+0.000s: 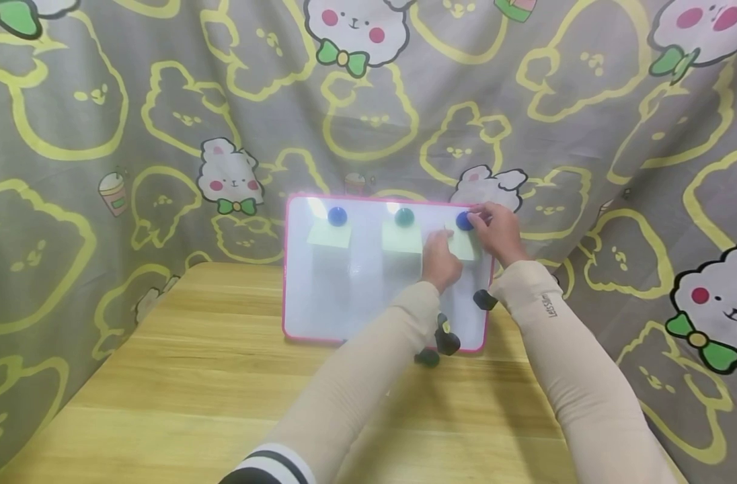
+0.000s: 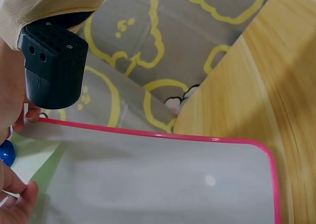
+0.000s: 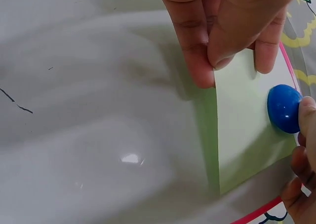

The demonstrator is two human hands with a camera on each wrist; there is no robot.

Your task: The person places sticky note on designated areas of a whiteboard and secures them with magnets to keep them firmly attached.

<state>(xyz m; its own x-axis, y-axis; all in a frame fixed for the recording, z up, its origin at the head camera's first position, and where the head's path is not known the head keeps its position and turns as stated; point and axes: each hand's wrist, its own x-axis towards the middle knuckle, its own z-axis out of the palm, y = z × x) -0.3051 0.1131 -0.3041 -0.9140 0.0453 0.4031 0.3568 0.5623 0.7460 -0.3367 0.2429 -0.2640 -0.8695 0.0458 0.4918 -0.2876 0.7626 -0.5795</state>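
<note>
A whiteboard [image 1: 338, 296] with a pink frame stands tilted on the table. Three pale green sticky notes hang along its top. My left hand [image 1: 442, 261] pinches the left edge of the right-hand note [image 3: 242, 120] between thumb and finger. At that note's top, the fingertips of my right hand [image 1: 498, 230] grip a round blue magnet [image 3: 285, 109] by its side. The left note [image 1: 330, 235] sits under another blue magnet [image 1: 337, 216], and the middle note [image 1: 401, 238] under a green magnet [image 1: 404, 216]. Part of the right note is hidden by my hands in the head view.
Black wrist cameras [image 1: 447, 339] are strapped at both cuffs, in front of the board's lower right. The wooden table [image 1: 223, 376] extends left and forward of the board. A grey patterned curtain [image 1: 163, 101] hangs close behind the board and along both sides.
</note>
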